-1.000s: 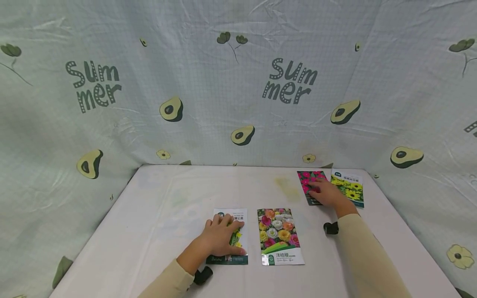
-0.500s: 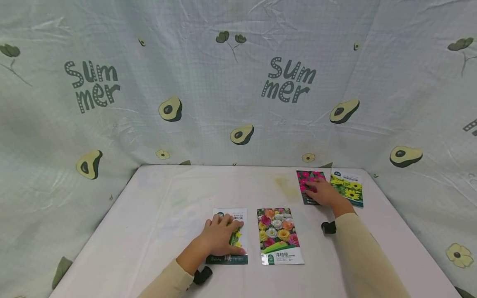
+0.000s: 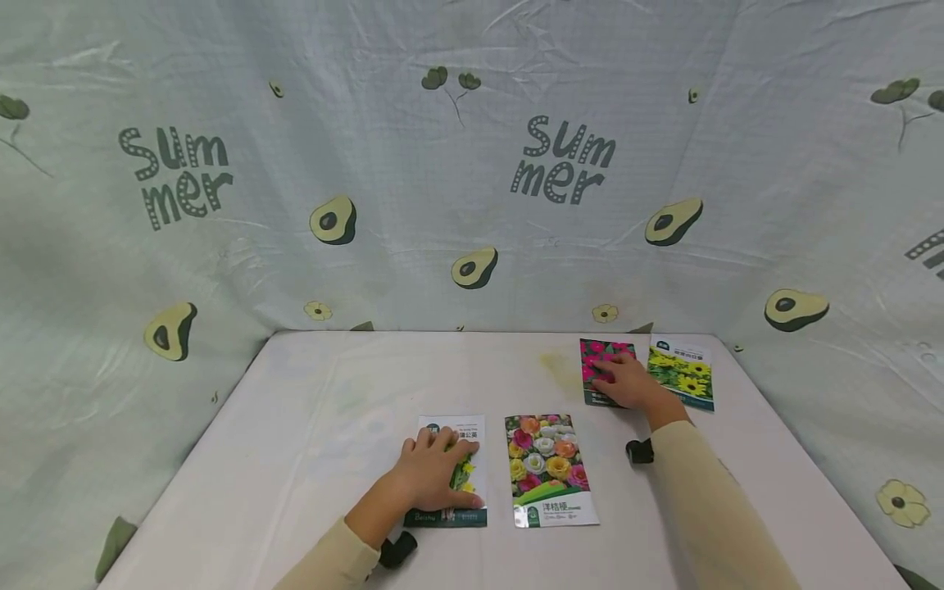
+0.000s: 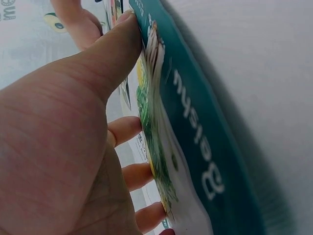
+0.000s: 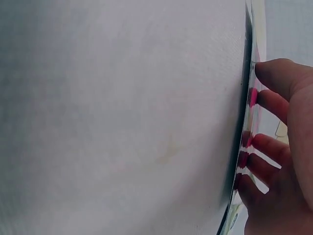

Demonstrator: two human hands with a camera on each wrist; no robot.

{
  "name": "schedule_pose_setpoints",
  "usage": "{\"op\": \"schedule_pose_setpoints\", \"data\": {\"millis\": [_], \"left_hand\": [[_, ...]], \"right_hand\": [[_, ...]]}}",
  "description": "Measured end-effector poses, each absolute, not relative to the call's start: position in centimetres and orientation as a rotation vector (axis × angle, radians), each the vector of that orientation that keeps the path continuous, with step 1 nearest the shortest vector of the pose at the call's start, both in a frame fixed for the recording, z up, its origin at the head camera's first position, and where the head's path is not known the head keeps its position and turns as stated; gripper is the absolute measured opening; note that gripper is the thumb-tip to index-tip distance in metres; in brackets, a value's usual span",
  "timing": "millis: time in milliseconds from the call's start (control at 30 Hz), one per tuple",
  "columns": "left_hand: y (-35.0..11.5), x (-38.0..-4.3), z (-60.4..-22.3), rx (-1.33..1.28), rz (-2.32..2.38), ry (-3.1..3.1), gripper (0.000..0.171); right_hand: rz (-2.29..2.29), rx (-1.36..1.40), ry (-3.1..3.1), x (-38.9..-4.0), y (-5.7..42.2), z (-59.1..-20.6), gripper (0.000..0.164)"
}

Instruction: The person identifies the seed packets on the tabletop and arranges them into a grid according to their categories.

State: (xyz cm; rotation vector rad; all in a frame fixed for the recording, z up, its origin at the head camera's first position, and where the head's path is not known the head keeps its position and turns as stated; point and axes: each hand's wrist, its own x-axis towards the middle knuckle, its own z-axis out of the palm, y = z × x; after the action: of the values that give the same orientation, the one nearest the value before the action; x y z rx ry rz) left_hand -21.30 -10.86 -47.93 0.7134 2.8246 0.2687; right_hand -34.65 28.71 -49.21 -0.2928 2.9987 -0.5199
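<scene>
In the head view my left hand (image 3: 431,477) rests with spread fingers on a white-and-green seed packet (image 3: 472,485) printed with yellow flowers. The left wrist view has the fingertips and thumb (image 4: 124,41) touching the packet's face. At the far right, my right hand (image 3: 630,383) presses its fingertips on a seed packet (image 3: 592,360) with pink flowers. That packet lies flat or nearly so, partly covered by the hand; in the right wrist view, several fingers (image 5: 268,147) touch its printed side.
Between the hands lies a seed packet (image 3: 549,467) with multicoloured blooms. Beside the right hand is another with yellow daisies (image 3: 682,373), near the table's back right corner. The white table (image 3: 332,426) meets a patterned curtain (image 3: 413,164) at the back.
The pink-flower packet has slid slightly left and straightened under the right hand, widening its gap from the yellow-daisy packet. My left hand stays on its packet. The head view has shifted a little.
</scene>
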Motion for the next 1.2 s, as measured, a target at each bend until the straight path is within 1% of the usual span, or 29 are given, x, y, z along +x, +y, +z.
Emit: {"op": "schedule_pose_setpoints", "data": {"millis": [967, 1200], "left_hand": [[-10.5, -21.2, -47.8, 0.714, 0.294, 2.826, 0.086], [-10.7, -21.2, -47.6, 0.699, 0.295, 2.814, 0.086]], "right_hand": [[-0.413, -0.278, 2.971, -35.3, 26.1, -48.8, 0.056], [-0.413, -0.258, 2.954, -36.0, 24.8, -48.9, 0.057]]}}
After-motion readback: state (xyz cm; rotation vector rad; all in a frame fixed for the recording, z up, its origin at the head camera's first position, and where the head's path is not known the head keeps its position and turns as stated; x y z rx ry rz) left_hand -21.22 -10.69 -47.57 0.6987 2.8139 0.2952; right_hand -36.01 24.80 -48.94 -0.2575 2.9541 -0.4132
